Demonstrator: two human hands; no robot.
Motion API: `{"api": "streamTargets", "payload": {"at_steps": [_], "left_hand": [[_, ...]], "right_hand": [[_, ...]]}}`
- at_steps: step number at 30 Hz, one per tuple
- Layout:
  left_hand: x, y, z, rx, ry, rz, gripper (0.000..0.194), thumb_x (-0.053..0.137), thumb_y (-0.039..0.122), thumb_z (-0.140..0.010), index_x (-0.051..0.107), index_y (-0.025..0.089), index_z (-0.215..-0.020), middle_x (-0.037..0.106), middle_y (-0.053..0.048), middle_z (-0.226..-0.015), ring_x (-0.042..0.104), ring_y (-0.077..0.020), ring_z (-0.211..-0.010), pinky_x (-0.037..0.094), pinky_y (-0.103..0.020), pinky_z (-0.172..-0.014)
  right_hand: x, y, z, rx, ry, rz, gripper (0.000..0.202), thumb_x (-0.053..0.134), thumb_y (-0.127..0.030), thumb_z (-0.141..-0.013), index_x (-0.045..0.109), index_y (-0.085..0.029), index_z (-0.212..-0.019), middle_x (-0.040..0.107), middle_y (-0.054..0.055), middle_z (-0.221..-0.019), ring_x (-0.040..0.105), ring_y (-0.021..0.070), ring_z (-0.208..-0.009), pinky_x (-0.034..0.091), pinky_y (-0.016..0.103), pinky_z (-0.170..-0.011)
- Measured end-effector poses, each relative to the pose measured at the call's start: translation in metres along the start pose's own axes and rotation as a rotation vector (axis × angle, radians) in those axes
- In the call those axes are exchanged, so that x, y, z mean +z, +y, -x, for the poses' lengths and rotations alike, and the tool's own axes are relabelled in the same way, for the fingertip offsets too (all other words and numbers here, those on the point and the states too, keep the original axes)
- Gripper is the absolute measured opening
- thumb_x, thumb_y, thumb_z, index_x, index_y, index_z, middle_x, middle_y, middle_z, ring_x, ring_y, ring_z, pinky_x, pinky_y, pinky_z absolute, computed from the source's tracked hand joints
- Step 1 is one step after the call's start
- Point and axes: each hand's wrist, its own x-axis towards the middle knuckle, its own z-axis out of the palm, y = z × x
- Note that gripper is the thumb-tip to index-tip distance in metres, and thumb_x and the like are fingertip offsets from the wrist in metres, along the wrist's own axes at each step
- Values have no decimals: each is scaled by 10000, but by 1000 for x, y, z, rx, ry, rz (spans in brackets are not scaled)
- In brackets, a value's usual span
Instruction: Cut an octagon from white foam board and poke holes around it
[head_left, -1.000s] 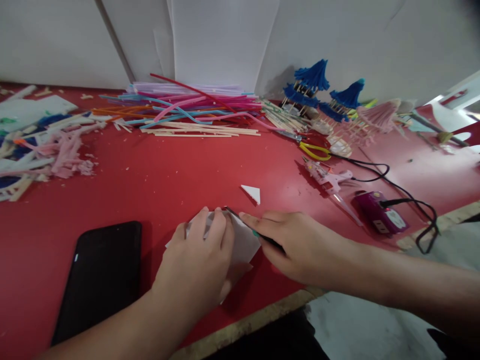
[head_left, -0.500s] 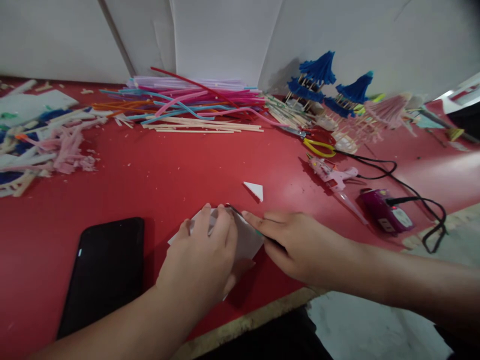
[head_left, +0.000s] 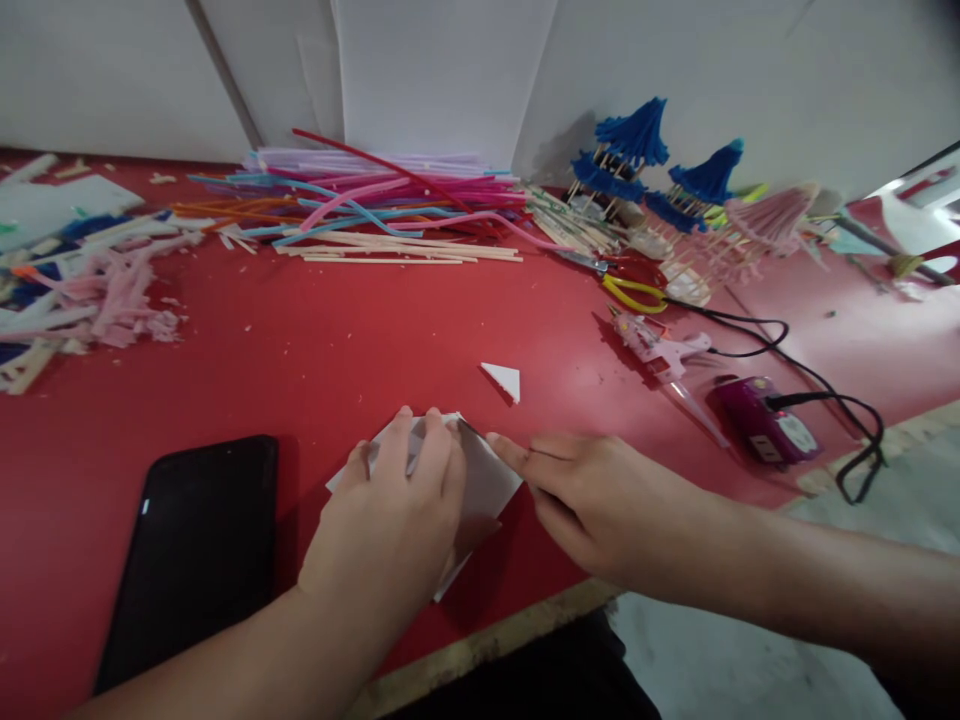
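A piece of white card [head_left: 486,482] lies at the front of the red table [head_left: 360,350]. My left hand [head_left: 397,510] grips it from above, fingers spread over its far part and the thumb by its right edge. My right hand [head_left: 585,490] is closed around what looks like a cutter knife, mostly hidden in the fist. Its thin dark blade [head_left: 470,430] lies along the card's upper right edge, with the index finger stretched along it. Just beyond the card is a small white triangular offcut [head_left: 504,381].
A black phone [head_left: 191,550] lies at left, near my left forearm. Pipe cleaners [head_left: 375,190] and wooden sticks [head_left: 405,250] are piled behind. At right are yellow-handled scissors [head_left: 634,294], a pink glue gun [head_left: 660,350], a purple power socket [head_left: 772,420] and small blue umbrella-like models [head_left: 634,140].
The view has shifted slightly, moving everything a little left. The right fist has slid a little back from the card's edge, and the green part of the knife no longer shows.
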Motion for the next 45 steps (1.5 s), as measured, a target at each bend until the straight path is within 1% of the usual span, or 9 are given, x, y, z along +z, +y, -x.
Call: {"api": "streamTargets", "payload": {"at_steps": [7,12,17,21,26,31,35,39,45], "left_hand": [[3,-2,1,22,0,4,553,589,371,-872,556,26,-1303,617,-217,-1281,583,-404,-1149,595,-513,-770],[1,-2,2,16,-1,-5,603,605,451,-871,572,9,-1279,603,-257,-1281,582,-417,-1144,592,-522,-758],[-1,0,2,-2,-41,13,544,608,425,-877,588,66,-1285,595,-231,-1307,574,-413,-1164,586,-520,-786],[1,0,3,-2,-34,19,539,603,439,-877,593,89,-1286,596,-223,-1307,572,-415,-1165,588,-507,-768],[0,0,3,15,10,-20,605,603,451,-867,580,6,-1277,626,-240,-1253,598,-399,-1112,599,-484,-732],[-1,-1,2,24,-5,-37,582,575,441,-884,577,21,-1286,627,-213,-1266,594,-383,-1115,598,-470,-741],[-1,-2,3,33,-2,-47,592,582,466,-877,590,25,-1272,633,-212,-1259,598,-382,-1109,600,-470,-734],[-2,-3,5,31,-27,-54,625,603,499,-861,587,34,-1278,625,-221,-1268,596,-389,-1110,601,-473,-713],[-1,-4,6,54,-38,-52,694,651,546,-820,583,30,-1281,603,-255,-1290,585,-411,-1140,589,-507,-763]], "right_hand": [[7,-1,29,54,62,-17,581,446,-83,-843,495,-175,-1414,709,115,-1022,673,187,-795,552,319,-732],[18,0,43,109,44,-74,572,430,-86,-856,482,-160,-1421,702,128,-1049,682,203,-844,560,344,-770],[23,-1,52,125,32,-141,567,377,-92,-871,454,-102,-1433,688,146,-1053,684,222,-893,576,375,-788],[25,-1,61,159,26,-139,584,378,-88,-869,439,-136,-1448,691,117,-954,680,205,-809,586,348,-718],[31,-1,73,169,32,-137,575,379,-90,-872,452,-145,-1440,689,110,-943,684,208,-806,593,351,-722],[35,2,83,161,51,-127,575,391,-97,-873,457,-178,-1438,687,117,-992,681,206,-791,594,342,-706],[32,8,85,157,50,-130,558,398,-103,-887,461,-197,-1433,684,101,-957,674,199,-780,584,337,-701],[29,12,80,144,152,-160,523,393,-134,-924,440,-188,-1442,667,94,-942,660,182,-781,566,313,-688],[26,9,54,98,187,-210,511,432,-131,-915,469,-167,-1423,681,105,-1003,661,184,-857,556,319,-775]]}}
